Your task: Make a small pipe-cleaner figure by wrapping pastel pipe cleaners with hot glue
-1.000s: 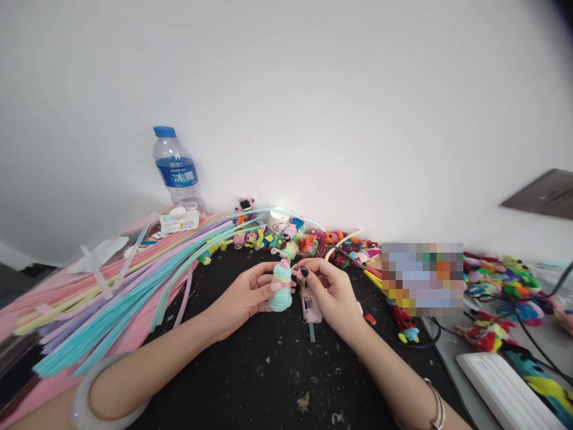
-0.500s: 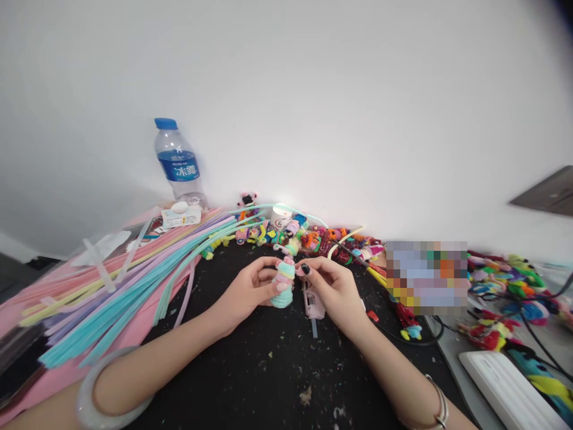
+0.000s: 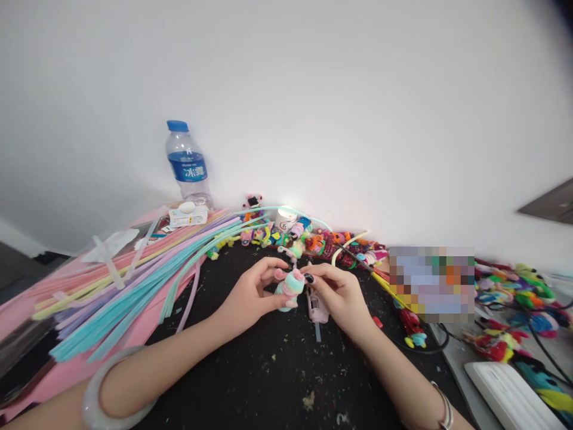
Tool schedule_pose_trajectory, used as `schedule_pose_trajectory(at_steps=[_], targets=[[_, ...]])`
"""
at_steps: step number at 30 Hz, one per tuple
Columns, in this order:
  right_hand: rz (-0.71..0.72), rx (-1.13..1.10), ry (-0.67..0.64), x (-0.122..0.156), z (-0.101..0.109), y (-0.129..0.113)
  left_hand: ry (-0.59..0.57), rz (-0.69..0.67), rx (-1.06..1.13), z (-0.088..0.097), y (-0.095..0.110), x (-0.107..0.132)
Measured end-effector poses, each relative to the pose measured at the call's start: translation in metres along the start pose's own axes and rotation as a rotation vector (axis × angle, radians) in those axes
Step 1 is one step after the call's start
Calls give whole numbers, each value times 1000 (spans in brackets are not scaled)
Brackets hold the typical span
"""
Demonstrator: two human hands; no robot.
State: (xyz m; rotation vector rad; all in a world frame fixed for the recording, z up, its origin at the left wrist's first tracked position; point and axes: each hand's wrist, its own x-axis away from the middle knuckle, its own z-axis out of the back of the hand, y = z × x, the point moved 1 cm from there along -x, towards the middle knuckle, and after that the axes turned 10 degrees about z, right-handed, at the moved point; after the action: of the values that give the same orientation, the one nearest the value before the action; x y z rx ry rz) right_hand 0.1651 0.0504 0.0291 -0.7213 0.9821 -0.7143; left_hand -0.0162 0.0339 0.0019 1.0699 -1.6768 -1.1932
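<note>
A small coiled pipe-cleaner figure (image 3: 290,285), striped pink, yellow and mint, is tilted in the grip of my left hand (image 3: 250,295) above the black table (image 3: 268,370). My right hand (image 3: 338,292) pinches its upper end with thumb and forefinger. Just under my right hand a pink glue gun (image 3: 317,309) lies on the table.
A sheaf of long pastel pipe cleaners (image 3: 129,272) fans out on the left. A water bottle (image 3: 188,164) stands by the white wall. Several colourful finished figures (image 3: 313,242) line the back edge. Cables and more figures (image 3: 514,310) crowd the right, beside a white device (image 3: 510,391).
The figure has tipped from upright to lying sideways in my left hand, and both hands have drifted slightly right. My view has shifted a little.
</note>
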Motion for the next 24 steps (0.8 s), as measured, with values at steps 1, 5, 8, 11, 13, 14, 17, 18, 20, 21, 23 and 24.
schedule_pose_trajectory(at_steps=[1,5,8,11,13,14,17,18,20,21,23,24], targets=[[8,5,-5,0,1,-1,-3,0,1,0,0,0],[33,7,5,1,2,-3,2,-17,18,0,1,0],[31,8,13,0,2,-3,-2,-27,22,-1,2,-1],[13,11,28,0,2,-4,-12,-24,14,-1,3,-1],[7,15,36,0,2,-5,-11,-24,9,-1,2,-1],[5,15,38,0,2,-5,-6,-25,8,0,2,-1],[4,11,41,0,2,-5,15,-27,-9,0,1,-1],[1,11,40,0,1,-5,18,-28,-15,1,0,-1],[-2,8,37,0,1,-5,20,-27,-21,1,0,0],[-4,3,33,0,1,-5,21,-25,-23,1,0,0],[-8,-13,26,0,1,-5,27,-25,-25,0,1,1],[-9,-25,19,0,1,-5,29,-27,-26,0,1,1]])
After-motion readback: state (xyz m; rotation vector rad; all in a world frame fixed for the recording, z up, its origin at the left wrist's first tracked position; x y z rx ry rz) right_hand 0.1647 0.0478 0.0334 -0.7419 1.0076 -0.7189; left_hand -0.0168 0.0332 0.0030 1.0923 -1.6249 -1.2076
